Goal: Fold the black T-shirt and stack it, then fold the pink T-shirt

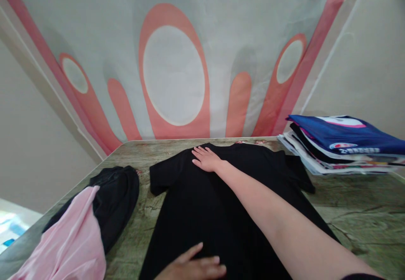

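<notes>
A black short-sleeved T-shirt (196, 212) lies spread out on the wood-patterned table (144, 216), its collar toward the wall and its lower end beyond the bottom edge of the view. My right hand (206, 159) rests flat near the left shoulder by the collar, fingers stretched, with the forearm crossing the shirt from the lower right. At the bottom centre, my left hand (193, 269) is partly cut off. Its fingers are extended over the lower part of the shirt, and nothing shows in them.
On the right stands a stack of folded clothes (344, 145), a dark blue printed garment on top. At the left lie a crumpled black garment (117, 199) and a pink one (72, 237). Behind the table rises a wall with a pink-and-grey printed covering (218, 60).
</notes>
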The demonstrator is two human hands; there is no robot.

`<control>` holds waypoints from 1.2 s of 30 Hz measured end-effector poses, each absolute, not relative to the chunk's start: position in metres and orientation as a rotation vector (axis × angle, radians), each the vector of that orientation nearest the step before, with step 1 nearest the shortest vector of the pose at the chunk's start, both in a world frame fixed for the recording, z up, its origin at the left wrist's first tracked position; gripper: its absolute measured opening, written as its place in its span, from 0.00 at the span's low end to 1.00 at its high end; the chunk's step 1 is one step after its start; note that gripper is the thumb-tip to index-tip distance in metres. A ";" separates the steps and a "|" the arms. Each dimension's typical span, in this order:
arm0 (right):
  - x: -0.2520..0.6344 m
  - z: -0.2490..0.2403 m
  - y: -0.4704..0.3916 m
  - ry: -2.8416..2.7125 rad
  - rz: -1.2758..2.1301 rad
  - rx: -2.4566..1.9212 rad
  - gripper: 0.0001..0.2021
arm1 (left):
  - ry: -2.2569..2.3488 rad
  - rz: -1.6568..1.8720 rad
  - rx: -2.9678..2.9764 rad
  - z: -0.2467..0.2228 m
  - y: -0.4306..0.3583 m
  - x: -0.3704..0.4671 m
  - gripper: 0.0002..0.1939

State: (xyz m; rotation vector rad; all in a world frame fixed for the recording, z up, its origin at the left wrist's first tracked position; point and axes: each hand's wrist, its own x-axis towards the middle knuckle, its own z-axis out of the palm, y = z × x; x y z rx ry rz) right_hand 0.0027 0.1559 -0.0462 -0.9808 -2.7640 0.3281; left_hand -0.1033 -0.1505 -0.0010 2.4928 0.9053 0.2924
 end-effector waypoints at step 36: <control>0.008 -0.046 0.153 -2.698 0.324 -0.918 0.31 | 1.939 1.003 2.041 0.010 -0.071 -0.152 0.11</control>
